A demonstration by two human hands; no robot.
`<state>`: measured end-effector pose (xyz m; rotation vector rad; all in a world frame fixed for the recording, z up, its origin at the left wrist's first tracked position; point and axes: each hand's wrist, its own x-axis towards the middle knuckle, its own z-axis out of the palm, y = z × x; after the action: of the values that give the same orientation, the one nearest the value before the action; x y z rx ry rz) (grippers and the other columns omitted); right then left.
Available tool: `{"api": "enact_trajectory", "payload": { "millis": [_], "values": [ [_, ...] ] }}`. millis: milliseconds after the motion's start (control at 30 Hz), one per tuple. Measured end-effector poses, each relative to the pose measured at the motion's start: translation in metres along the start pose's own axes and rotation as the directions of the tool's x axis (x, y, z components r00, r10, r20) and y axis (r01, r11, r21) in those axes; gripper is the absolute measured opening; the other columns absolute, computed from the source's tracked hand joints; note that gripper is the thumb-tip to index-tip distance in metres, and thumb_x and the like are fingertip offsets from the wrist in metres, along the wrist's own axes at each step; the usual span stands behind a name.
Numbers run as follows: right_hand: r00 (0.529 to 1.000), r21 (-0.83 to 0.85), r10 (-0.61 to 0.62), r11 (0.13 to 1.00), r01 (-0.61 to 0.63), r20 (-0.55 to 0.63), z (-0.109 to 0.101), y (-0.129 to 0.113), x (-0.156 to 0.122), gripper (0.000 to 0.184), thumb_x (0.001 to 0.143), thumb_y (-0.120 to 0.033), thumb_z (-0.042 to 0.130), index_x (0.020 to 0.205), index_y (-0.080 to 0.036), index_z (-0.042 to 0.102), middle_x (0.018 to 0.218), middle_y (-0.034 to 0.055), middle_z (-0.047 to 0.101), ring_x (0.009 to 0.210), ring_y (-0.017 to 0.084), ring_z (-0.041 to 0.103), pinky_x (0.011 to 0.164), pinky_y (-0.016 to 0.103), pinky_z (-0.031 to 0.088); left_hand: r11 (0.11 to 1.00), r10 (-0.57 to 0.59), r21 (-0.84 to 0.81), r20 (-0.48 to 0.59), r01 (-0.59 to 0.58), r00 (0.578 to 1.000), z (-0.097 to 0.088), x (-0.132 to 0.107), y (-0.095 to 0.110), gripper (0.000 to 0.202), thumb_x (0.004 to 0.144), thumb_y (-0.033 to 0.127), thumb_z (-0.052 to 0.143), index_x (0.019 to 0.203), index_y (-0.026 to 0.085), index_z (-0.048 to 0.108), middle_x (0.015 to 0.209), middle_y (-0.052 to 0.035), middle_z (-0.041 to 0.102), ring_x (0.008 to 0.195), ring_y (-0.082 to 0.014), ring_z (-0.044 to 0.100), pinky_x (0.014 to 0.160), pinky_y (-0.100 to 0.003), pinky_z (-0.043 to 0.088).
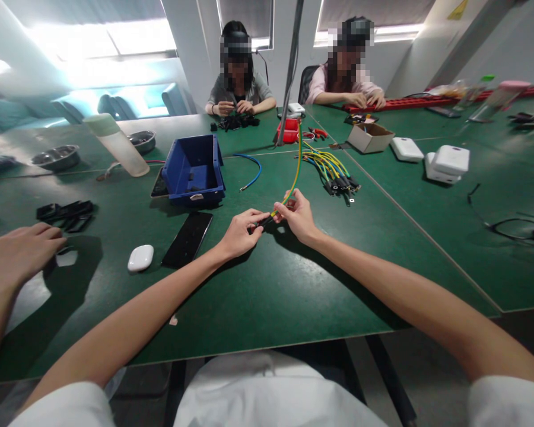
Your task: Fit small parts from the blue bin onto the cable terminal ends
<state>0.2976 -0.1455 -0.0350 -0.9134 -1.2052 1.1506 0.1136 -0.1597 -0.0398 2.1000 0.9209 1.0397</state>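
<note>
Bare arms (146,302) stretched forward, left hand (242,233) and right hand (301,219) held close together, fingers (254,215) bent and pinched.

Held near its black lower end (266,222), a yellow-green wire (299,155) curves upward.

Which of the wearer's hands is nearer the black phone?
Left. The left hand is just right of the black phone; the right hand is farther right, past the left.

Workshop: green worktable (329,290), blue bin (172,185), wire bundle (331,169)
</note>
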Motion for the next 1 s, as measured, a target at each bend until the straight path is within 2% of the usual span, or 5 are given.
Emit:
{"api": "enact_trajectory", "payload": {
  "millis": [267,767,1000],
  "values": [
    [1.0,-0.013,-0.014,1.0,0.014,-0.001,-0.0005,0.0015,0.0016,0.046,0.072,-0.043,0.076,0.087,-0.025,0.036,0.059,-0.0089,0.058,0.047,0.013,0.061,0.046,0.025,0.05,1.0,0.008,0.002,0.023,-0.008,1.0,0.0001,-0.0006,0.003,0.047,0.08,0.001,0.052,0.122,0.015,0.067,0.111,-0.0121,0.064,0.087,-0.0153,0.062,0.067,-0.023,0.051],
    [1.0,-0.043,0.003,0.999,-0.002,0.002,-0.0016,0.002,0.0013,0.046,0.072,-0.045,0.074,0.089,-0.025,0.036,0.06,-0.0089,0.057,0.048,0.014,0.061,0.047,0.027,0.051,1.0,0.011,0.019,0.026,-0.011,1.0,-0.0001,0.0004,0.0038,0.049,0.08,0.001,0.05,0.123,0.016,0.068,0.11,-0.0119,0.063,0.087,-0.0156,0.061,0.067,-0.023,0.049],
    [1.0,-0.036,-0.011,0.999,0.011,0.001,-0.0001,0.0008,0.0014,0.046,0.072,-0.044,0.075,0.089,-0.025,0.036,0.06,-0.0088,0.057,0.048,0.014,0.061,0.047,0.027,0.051,0.999,-0.015,-0.03,0.008,0.015,1.0,0.0006,0.0003,0.0023,0.046,0.081,0.003,0.051,0.122,0.015,0.068,0.109,-0.0124,0.063,0.091,-0.0171,0.062,0.07,-0.025,0.052]
  ]
}}
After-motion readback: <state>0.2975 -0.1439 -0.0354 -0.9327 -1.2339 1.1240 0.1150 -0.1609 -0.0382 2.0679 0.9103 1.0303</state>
